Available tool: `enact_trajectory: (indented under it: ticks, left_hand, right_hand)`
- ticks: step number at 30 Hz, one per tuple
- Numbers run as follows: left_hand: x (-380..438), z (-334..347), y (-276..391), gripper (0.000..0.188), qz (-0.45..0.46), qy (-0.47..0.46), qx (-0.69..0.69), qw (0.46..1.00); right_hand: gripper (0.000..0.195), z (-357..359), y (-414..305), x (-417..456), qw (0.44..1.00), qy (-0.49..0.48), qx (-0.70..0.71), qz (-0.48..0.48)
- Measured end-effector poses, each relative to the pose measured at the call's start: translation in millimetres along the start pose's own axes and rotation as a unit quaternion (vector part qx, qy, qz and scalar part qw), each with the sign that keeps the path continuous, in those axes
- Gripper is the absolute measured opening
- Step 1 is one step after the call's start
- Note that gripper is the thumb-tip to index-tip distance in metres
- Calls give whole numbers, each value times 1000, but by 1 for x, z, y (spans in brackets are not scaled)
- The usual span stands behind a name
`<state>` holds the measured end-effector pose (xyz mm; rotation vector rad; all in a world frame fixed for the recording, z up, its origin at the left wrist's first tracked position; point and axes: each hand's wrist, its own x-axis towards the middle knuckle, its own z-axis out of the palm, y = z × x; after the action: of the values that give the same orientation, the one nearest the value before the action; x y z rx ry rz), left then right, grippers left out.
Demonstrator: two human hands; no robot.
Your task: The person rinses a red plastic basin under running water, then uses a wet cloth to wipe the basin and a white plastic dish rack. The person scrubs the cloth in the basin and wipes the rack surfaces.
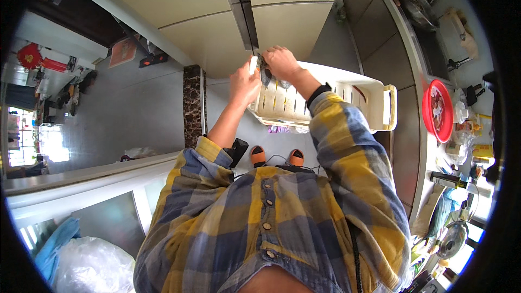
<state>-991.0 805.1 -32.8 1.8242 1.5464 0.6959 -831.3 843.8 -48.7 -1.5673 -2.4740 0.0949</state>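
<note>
A long cream plastic basket [288,108] with slotted openings is in front of me, above the grey floor. My left hand [245,83] grips its left end, with the thumb near the white rim. At that same end, my right hand [281,63] presses a grey cloth [265,76] against the basket. The cloth is bunched and partly hidden under my fingers. A loop handle [390,108] stands out at the basket's right end. What lies beneath the basket is mostly hidden.
Cream cabinet doors [199,36] rise ahead. A dark marble threshold [193,108] crosses the floor on the left. Along the right runs a counter holding a red basin [445,110] with what looks like raw meat, a dark bottle [447,180] and a pan lid [452,240]. A plastic bag [95,266] sits at lower left.
</note>
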Motion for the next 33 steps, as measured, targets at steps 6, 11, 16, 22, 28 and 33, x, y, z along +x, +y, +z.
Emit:
enact_trajectory:
  ticks: [6, 11, 16, 22, 28, 33]
  left_hand:
    - [-2, -3, 13, 43, -3, -6, -19, 1000]
    - [-2, -4, 17, 44, -19, -19, -47, 999]
    - [0, -3, 14, 45, 11, 10, -25, 1000]
    - [1, -1, 4, 45, 22, 9, -31, 999]
    - [-1, -2, 7, 46, -21, -2, -50, 998]
    - [-2, 5, 15, 23, -22, 32, -91, 995]
  right_hand:
    - [23, -14, 16, -2, 963, -30, 253, 93]
    - [31, -2, -9, 10, 970, 7, 108, 220]
    - [35, 1, -14, 27, 944, -49, 96, 313]
    - [37, -10, 6, 43, 906, -121, 161, 373]
    - [22, -29, 56, -6, 930, -109, -8, 350]
    - [27, -14, 54, -26, 954, -3, -30, 300]
